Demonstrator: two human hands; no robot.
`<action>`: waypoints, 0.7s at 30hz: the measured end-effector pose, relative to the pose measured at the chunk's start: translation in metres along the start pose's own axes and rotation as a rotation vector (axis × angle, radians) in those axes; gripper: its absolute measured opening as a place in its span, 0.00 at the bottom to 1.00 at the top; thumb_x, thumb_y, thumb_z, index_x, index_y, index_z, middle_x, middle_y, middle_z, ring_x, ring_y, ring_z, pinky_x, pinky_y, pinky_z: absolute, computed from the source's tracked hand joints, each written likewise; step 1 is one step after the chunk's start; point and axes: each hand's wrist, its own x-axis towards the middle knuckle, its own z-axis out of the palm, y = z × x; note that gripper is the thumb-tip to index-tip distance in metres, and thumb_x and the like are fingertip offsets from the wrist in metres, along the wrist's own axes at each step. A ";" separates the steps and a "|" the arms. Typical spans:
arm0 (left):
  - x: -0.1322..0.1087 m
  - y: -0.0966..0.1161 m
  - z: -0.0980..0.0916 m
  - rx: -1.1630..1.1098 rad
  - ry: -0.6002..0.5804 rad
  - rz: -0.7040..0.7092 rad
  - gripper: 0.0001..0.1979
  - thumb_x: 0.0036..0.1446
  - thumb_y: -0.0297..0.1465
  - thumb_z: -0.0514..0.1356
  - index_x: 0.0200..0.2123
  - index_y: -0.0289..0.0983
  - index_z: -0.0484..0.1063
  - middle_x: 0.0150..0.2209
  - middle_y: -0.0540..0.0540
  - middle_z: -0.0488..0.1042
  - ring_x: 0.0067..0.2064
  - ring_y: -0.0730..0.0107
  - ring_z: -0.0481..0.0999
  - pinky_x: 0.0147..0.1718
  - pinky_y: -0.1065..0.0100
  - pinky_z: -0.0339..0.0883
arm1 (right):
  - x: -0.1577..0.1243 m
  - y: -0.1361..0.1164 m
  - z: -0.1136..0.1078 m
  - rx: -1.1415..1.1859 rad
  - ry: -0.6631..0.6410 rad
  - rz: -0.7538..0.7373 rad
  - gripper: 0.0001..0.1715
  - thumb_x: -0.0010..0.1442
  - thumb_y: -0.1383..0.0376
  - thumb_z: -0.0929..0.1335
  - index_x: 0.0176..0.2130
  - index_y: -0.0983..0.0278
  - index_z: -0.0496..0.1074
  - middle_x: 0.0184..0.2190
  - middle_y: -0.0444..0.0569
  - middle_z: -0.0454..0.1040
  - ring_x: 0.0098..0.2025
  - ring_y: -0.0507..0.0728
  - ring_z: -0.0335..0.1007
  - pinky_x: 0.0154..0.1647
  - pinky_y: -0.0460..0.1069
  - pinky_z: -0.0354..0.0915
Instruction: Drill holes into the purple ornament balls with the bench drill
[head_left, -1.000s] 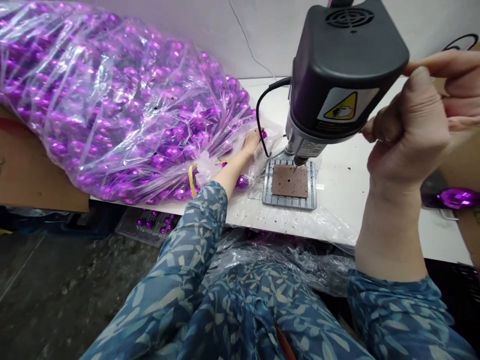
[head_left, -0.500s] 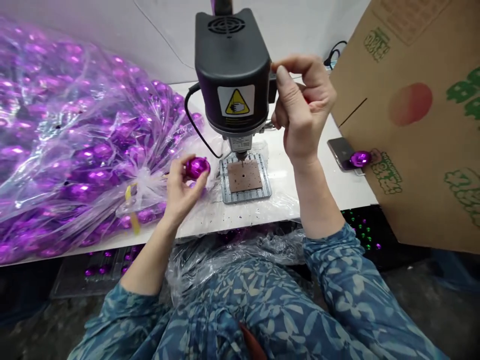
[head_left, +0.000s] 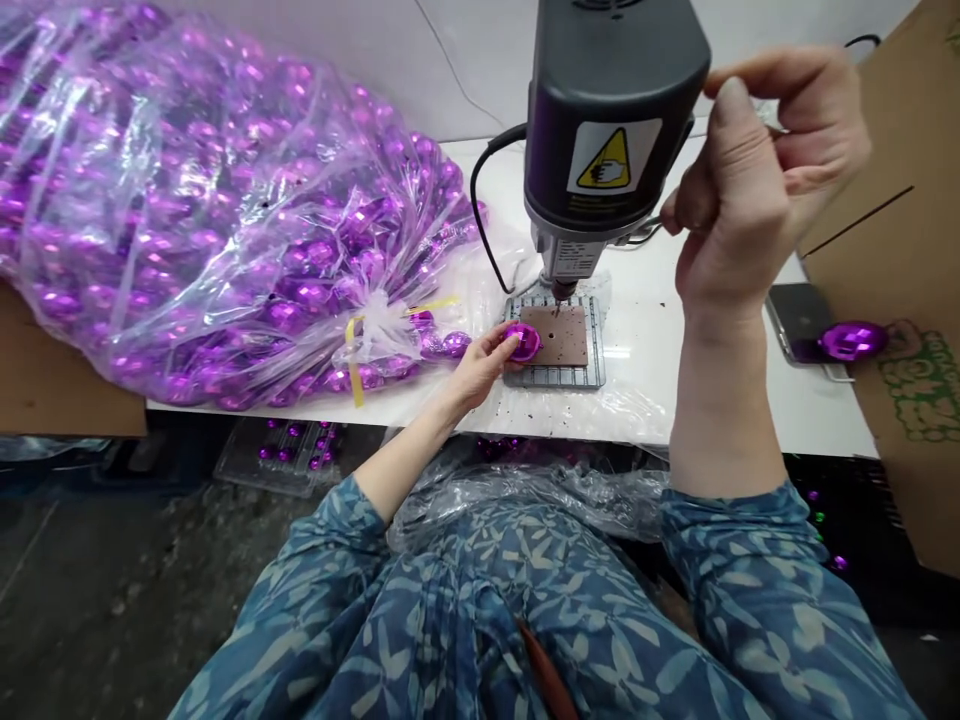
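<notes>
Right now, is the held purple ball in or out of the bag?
Out: the left hand holds the purple ball at the brown pad.

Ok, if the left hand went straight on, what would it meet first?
The purple ball in the left hand would probably meet the brown pad first; it overlaps the pad's left edge in view, so whether they touch is unclear.
</notes>
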 end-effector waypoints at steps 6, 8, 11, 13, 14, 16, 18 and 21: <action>0.039 -0.021 -0.008 0.249 0.065 0.221 0.27 0.58 0.39 0.76 0.57 0.39 0.76 0.52 0.42 0.83 0.54 0.61 0.81 0.58 0.57 0.75 | -0.001 -0.002 0.000 0.026 -0.043 0.007 0.13 0.57 0.57 0.78 0.35 0.63 0.78 0.31 0.33 0.76 0.16 0.39 0.60 0.13 0.40 0.49; 0.049 -0.023 -0.008 0.304 0.052 0.259 0.27 0.58 0.39 0.76 0.57 0.39 0.76 0.50 0.42 0.83 0.52 0.62 0.82 0.58 0.57 0.76 | -0.001 -0.003 0.000 0.018 -0.048 0.003 0.11 0.59 0.58 0.77 0.35 0.63 0.78 0.32 0.33 0.76 0.17 0.38 0.61 0.13 0.39 0.50; 0.060 -0.026 -0.006 0.354 0.011 0.309 0.27 0.59 0.39 0.75 0.59 0.39 0.75 0.52 0.42 0.82 0.53 0.61 0.82 0.59 0.55 0.76 | -0.002 -0.003 -0.001 0.003 -0.056 -0.004 0.09 0.61 0.59 0.76 0.36 0.62 0.78 0.33 0.32 0.77 0.18 0.37 0.61 0.14 0.38 0.50; 0.065 -0.027 -0.003 0.383 -0.015 0.329 0.27 0.59 0.39 0.74 0.59 0.40 0.75 0.54 0.41 0.82 0.54 0.61 0.82 0.60 0.54 0.76 | -0.003 -0.004 -0.001 -0.007 -0.060 -0.005 0.07 0.62 0.60 0.75 0.36 0.61 0.78 0.33 0.32 0.77 0.18 0.37 0.62 0.15 0.37 0.51; 0.066 -0.028 -0.002 0.400 -0.022 0.334 0.27 0.59 0.38 0.74 0.60 0.40 0.75 0.54 0.42 0.82 0.54 0.61 0.82 0.59 0.54 0.77 | -0.003 -0.004 -0.001 -0.010 -0.061 -0.004 0.06 0.63 0.61 0.75 0.36 0.61 0.78 0.33 0.32 0.77 0.18 0.37 0.62 0.15 0.37 0.52; 0.068 -0.029 -0.001 0.442 -0.025 0.340 0.27 0.59 0.38 0.74 0.60 0.41 0.75 0.53 0.42 0.83 0.51 0.61 0.83 0.56 0.55 0.78 | -0.003 -0.005 -0.001 -0.018 -0.063 -0.004 0.05 0.64 0.62 0.74 0.36 0.61 0.78 0.33 0.32 0.77 0.18 0.37 0.61 0.16 0.38 0.52; 0.069 -0.028 0.000 0.512 -0.013 0.353 0.27 0.58 0.38 0.75 0.60 0.42 0.76 0.52 0.42 0.83 0.49 0.61 0.82 0.53 0.55 0.79 | -0.003 -0.006 -0.001 -0.038 -0.064 -0.010 0.04 0.64 0.63 0.74 0.36 0.60 0.78 0.33 0.31 0.77 0.18 0.37 0.61 0.16 0.37 0.52; 0.069 -0.024 0.001 0.638 0.014 0.416 0.29 0.55 0.36 0.76 0.59 0.42 0.77 0.52 0.41 0.82 0.49 0.59 0.81 0.52 0.53 0.78 | -0.003 -0.008 -0.001 -0.067 -0.060 -0.012 0.05 0.65 0.63 0.73 0.36 0.60 0.77 0.33 0.30 0.77 0.19 0.36 0.61 0.17 0.37 0.53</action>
